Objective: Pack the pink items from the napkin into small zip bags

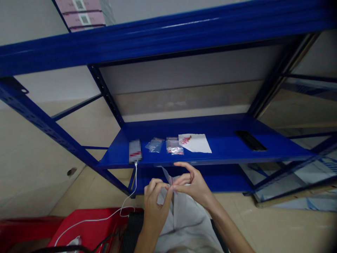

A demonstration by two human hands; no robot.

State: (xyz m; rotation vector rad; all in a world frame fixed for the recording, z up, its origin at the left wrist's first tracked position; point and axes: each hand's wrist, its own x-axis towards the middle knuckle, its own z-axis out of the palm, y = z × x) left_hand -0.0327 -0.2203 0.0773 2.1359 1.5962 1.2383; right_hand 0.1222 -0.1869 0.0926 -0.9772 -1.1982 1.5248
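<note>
Both my hands meet above my lap, in front of the shelf edge. A small clear zip bag (166, 174) with a reddish seal line is pinched between them. My left hand (156, 196) grips its lower left side between thumb and forefinger. On the other side my right hand (193, 184) pinches the bag near the seal, forefinger raised. On the blue shelf lie some flat clear zip bags (155, 144), and beside them filled zip bags (174, 146) with reddish contents. A white paper sheet (199, 144) carries a little pile of small pink and red pieces (185, 140).
A phone (135, 151) with a white charging cable (136, 177) lies on the shelf's left, a black phone (251, 140) on its right. A thick blue beam (168, 30) crosses overhead, with pink boxes (84, 19) above. A red stool-like object (84, 225) stands lower left.
</note>
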